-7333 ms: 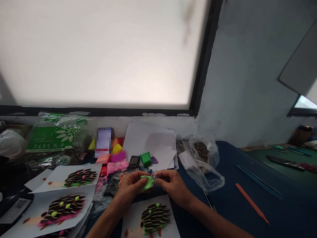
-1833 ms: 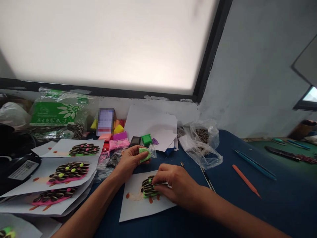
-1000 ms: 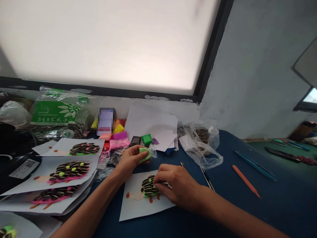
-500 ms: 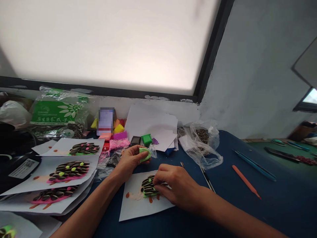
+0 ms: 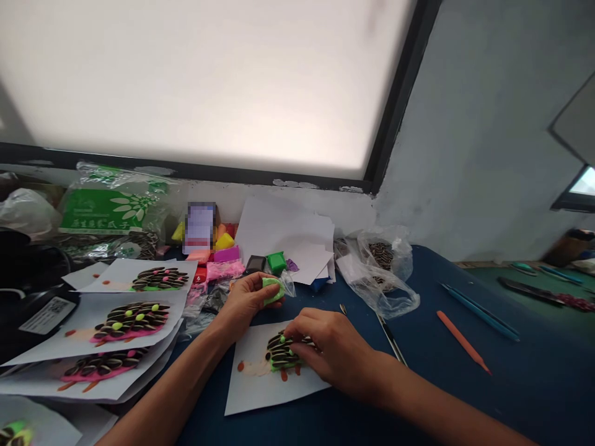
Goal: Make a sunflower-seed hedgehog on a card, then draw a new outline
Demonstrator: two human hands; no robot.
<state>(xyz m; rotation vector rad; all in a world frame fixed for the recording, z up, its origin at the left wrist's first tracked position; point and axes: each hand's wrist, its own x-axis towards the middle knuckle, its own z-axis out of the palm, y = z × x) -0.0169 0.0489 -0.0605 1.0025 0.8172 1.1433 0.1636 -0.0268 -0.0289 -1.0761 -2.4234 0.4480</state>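
Work on the hedgehog pic looks well along: it lies on a white sheet in front of the person, w/ seed spines, pale face, brown nose & feet, plus at least one green dot on. Total dots: can't tell, as R hand covers the rear. Cards at L carry several each, so this one's maybe a few short. L hand has thumb & fingers gripping lt-green clay nr the sheet's far edge; R hand's fingers curl, tips at the spines, but can't tell if they pinch anything. Surface: dk-blue table, clay packs beyond L hand, clear bag w/ seeds & orange tool to R. Room: big bright window, dk frame, grey wall.
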